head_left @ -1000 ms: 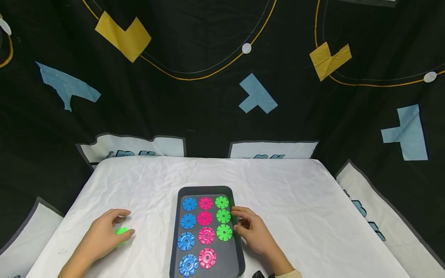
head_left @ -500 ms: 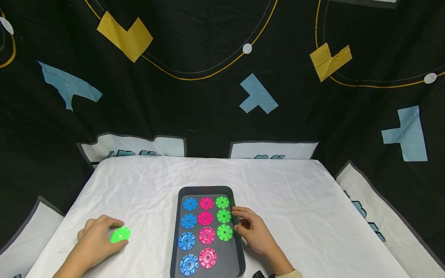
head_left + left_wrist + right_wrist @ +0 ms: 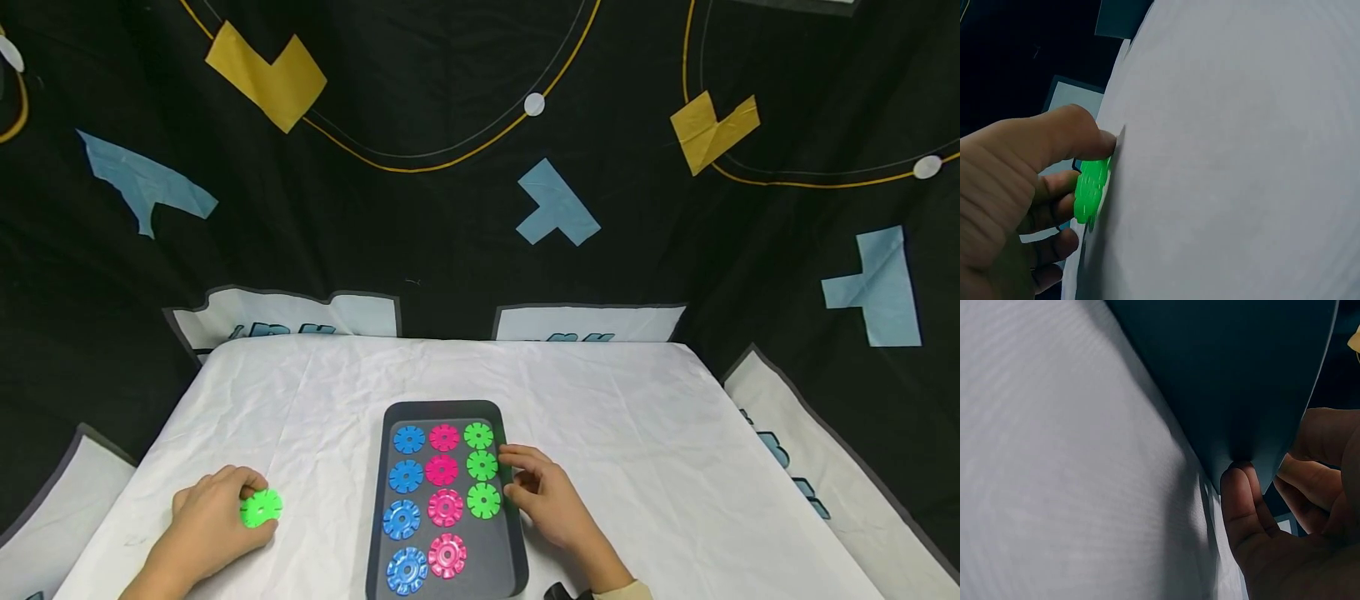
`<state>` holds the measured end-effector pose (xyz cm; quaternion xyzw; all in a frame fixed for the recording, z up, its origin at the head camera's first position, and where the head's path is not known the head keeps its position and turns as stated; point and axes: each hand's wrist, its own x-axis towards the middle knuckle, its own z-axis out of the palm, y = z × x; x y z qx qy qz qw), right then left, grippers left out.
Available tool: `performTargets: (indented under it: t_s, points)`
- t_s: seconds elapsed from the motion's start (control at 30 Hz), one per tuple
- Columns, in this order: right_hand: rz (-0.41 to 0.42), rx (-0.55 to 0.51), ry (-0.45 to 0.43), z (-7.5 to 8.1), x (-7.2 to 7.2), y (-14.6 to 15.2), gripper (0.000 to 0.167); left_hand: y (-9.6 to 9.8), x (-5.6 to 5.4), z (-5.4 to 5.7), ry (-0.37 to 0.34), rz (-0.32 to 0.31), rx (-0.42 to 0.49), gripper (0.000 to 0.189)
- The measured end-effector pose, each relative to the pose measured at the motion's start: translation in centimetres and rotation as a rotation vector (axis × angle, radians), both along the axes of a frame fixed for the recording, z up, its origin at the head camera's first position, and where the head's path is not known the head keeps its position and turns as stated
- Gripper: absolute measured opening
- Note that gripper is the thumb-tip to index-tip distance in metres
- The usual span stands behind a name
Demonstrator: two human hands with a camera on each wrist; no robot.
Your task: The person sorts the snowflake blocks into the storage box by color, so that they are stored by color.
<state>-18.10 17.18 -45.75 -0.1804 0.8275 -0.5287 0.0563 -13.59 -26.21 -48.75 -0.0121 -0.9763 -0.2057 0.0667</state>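
My left hand [image 3: 210,518] pinches a bright green notched plastic disc [image 3: 262,507] between thumb and fingers, low over the white cloth left of the tray. The left wrist view shows that green disc [image 3: 1089,190] tilted nearly edge-on, close to the cloth. A dark baking tray [image 3: 487,567] bears rows of similar discs: a blue column [image 3: 406,476], a pink column [image 3: 442,470] and a shorter green column [image 3: 482,465]. My right hand [image 3: 549,500] holds the tray's right rim. From the right wrist, fingertips [image 3: 1239,487] press the tray's outer wall [image 3: 1229,381].
White cloth [image 3: 637,442] covers the table, with wrinkles across it. Behind it hangs a black curtain [image 3: 450,250] with yellow and blue patches. A small black object [image 3: 558,592] shows at the bottom edge beside the right wrist.
My left hand has drawn slightly left and down, and the green disc, mostly hidden before, now shows between thumb and fingers. The right hand and the tray have stayed in place.
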Motion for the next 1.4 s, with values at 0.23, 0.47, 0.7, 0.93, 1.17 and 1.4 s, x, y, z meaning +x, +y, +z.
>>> performTargets:
  t_s: [0.23,0.47,0.7,0.93,1.17,1.4]
  points:
    - [-0.003,0.009,0.007,0.1,0.1,0.0,0.037,1.1,-0.2,0.2,0.041,-0.03,0.012,0.046]
    - [-0.002,0.002,0.003,0.0,0.0,0.1,0.038,2.9,-0.6,0.7,0.147,-0.075,0.13,0.041]
    - [0.0,-0.009,0.0,-0.2,-0.1,0.1,0.038,5.6,-1.8,2.3,0.193,-0.157,0.195,0.04]
    - [0.0,-0.007,-0.002,-0.1,0.0,0.2,0.038,9.3,-3.1,4.2,0.208,-0.287,0.253,0.042]
    - [-0.001,0.0,-0.002,0.1,0.1,0.0,0.037,13.4,-4.0,5.4,0.153,-0.442,0.253,0.039]
    - [-0.009,0.008,0.018,-2.0,-0.8,0.3,0.038,17.5,-4.3,5.9,0.077,-0.625,0.232,0.035]
